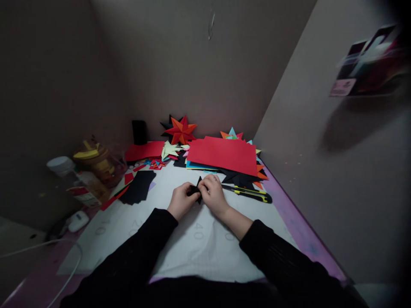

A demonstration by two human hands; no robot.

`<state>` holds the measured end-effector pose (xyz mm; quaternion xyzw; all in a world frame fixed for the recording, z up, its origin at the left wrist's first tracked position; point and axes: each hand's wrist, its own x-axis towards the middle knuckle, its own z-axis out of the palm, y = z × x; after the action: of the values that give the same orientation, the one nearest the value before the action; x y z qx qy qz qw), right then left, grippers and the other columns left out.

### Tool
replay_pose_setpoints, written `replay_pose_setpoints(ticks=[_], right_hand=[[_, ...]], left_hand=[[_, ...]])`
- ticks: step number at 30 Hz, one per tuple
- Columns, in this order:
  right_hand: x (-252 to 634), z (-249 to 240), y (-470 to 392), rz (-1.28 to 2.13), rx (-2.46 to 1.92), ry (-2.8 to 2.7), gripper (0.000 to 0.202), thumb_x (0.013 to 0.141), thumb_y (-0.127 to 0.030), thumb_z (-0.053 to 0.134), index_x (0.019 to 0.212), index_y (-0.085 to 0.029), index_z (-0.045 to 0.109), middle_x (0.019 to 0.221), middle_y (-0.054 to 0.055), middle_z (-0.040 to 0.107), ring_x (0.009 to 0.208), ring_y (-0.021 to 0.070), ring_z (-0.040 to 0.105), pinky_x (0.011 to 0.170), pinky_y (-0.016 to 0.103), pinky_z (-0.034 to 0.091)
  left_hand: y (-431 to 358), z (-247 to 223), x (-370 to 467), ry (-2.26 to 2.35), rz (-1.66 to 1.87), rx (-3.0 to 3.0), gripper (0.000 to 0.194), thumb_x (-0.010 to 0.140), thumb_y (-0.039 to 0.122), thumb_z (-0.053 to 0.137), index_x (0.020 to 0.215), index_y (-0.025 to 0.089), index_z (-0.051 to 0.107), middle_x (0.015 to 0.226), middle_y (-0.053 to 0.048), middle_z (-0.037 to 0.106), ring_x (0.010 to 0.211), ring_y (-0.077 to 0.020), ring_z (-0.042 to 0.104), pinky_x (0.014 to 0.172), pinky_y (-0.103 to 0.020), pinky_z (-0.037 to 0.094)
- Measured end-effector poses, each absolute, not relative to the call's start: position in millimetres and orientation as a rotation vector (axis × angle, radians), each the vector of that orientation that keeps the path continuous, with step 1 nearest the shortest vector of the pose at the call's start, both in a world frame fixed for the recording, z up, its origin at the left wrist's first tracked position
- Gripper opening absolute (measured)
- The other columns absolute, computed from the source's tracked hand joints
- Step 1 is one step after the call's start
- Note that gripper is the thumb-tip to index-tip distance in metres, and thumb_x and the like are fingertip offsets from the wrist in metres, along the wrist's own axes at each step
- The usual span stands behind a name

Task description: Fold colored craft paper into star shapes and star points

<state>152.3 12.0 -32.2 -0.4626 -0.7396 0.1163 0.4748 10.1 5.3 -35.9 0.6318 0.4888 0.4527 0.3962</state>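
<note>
Black sleeves cover both forearms, which reach in from the near edge and converge over the middle of the white sheet [180, 261] in the head view. The left hand [182, 200] and the right hand [213, 195] are close together, fingers curled and both pinching a small pointed black paper piece [194, 189] between them. The fingers hide much of its shape. The right wrist is bare, its forearm angled in from the near right.

Just right of the right hand, a black and yellow utility knife [253, 195] lies on dark paper pieces. Beyond the hands, a stack topped by red sheets [221, 155] covers much of the far right part of the pink-purple counter [324, 259]. An orange and red star [181, 130] stands against the far wall, with pale green folded paper [170, 150] nearer and to its left. Left of the hands lie fanned black sheets [139, 187]; farther left are a yellow-lidded container [96, 161], a white-capped bottle [85, 188] and a small white case [78, 221]. A white cable [75, 267] curves across the near left corner.
</note>
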Motion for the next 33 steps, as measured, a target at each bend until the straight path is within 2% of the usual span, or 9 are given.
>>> replay_pose_setpoints(ticks=[4,6,8,11,15,19,26,30,33], right_hand=[[153,-41,19,0.401,-1.164,-1.603,0.01,0.078,-0.021,0.056,0.085,-0.021,0.063,0.093,0.006,0.054,0.092,0.0212,0.05,0.086,0.039,0.04],[153,-47,21,0.564,-1.167,-1.436,0.03,0.074,-0.026,0.06,0.104,-0.021,0.057,0.105,0.008,0.053,0.091,0.0204,0.052,0.082,0.038,0.044],[152,-52,22,0.815,-1.136,-1.284,0.047,0.07,-0.03,0.063,0.114,-0.021,0.048,0.103,0.008,0.056,0.081,0.0179,0.056,0.071,0.034,0.048],[150,-54,20,1.164,-1.042,-1.179,0.052,0.067,-0.03,0.064,0.114,-0.021,0.042,0.076,0.0,0.06,0.059,0.0142,0.056,0.056,0.028,0.047],[150,-47,16,1.221,-1.062,-1.164,0.045,0.066,-0.025,0.061,0.107,-0.021,0.044,0.054,-0.009,0.05,0.044,0.0107,0.047,0.044,0.022,0.037],[153,-40,15,1.207,-1.075,-1.239,0.04,0.064,-0.021,0.059,0.102,-0.021,0.047,0.051,-0.011,0.048,0.041,0.0095,0.044,0.042,0.021,0.034],[153,-42,16,1.274,-1.05,-1.157,0.04,0.063,-0.023,0.059,0.101,-0.02,0.047,0.051,-0.01,0.051,0.039,0.0084,0.042,0.04,0.02,0.032],[158,-43,20,1.171,-1.089,-1.235,0.036,0.065,-0.023,0.058,0.1,-0.019,0.051,0.054,-0.008,0.052,0.045,0.0103,0.047,0.045,0.022,0.037],[162,-44,23,1.127,-1.133,-1.345,0.036,0.066,-0.023,0.057,0.101,-0.017,0.056,0.059,-0.006,0.055,0.05,0.0124,0.051,0.05,0.025,0.041]], left_hand=[[7,-35,11,1.152,1.167,1.389,0.019,0.068,0.03,0.066,0.068,0.014,0.056,0.059,0.002,0.058,0.054,-0.0108,0.052,0.051,-0.021,0.038],[9,-34,10,1.103,1.166,1.203,0.022,0.068,0.032,0.068,0.07,0.015,0.054,0.057,0.003,0.056,0.049,-0.0094,0.049,0.048,-0.021,0.035],[10,-34,9,1.058,1.181,1.056,0.025,0.065,0.032,0.071,0.07,0.015,0.053,0.054,0.005,0.054,0.046,-0.0078,0.047,0.046,-0.02,0.033],[11,-33,8,1.023,1.194,0.955,0.028,0.061,0.031,0.075,0.07,0.014,0.054,0.056,0.004,0.056,0.047,-0.0072,0.047,0.047,-0.02,0.032],[11,-33,6,1.019,1.148,0.972,0.03,0.063,0.036,0.073,0.074,0.013,0.057,0.061,0.002,0.059,0.05,-0.0085,0.05,0.048,-0.021,0.035],[14,-34,4,1.102,1.13,1.086,0.032,0.065,0.042,0.07,0.071,0.014,0.056,0.055,0.003,0.054,0.046,-0.0085,0.047,0.045,-0.021,0.033],[16,-34,2,1.089,1.098,1.049,0.031,0.065,0.037,0.07,0.06,0.016,0.048,0.044,0.008,0.039,0.04,-0.0049,0.033,0.042,-0.018,0.024],[15,-27,-4,0.968,0.964,0.935,0.029,0.064,0.037,0.072,0.073,0.015,0.056,0.052,0.005,0.047,0.043,-0.005,0.04,0.044,-0.018,0.031],[14,-26,-7,0.866,0.856,0.947,0.037,0.063,0.037,0.075,0.089,0.013,0.062,0.067,-0.004,0.061,0.053,-0.0098,0.054,0.052,-0.022,0.041]])
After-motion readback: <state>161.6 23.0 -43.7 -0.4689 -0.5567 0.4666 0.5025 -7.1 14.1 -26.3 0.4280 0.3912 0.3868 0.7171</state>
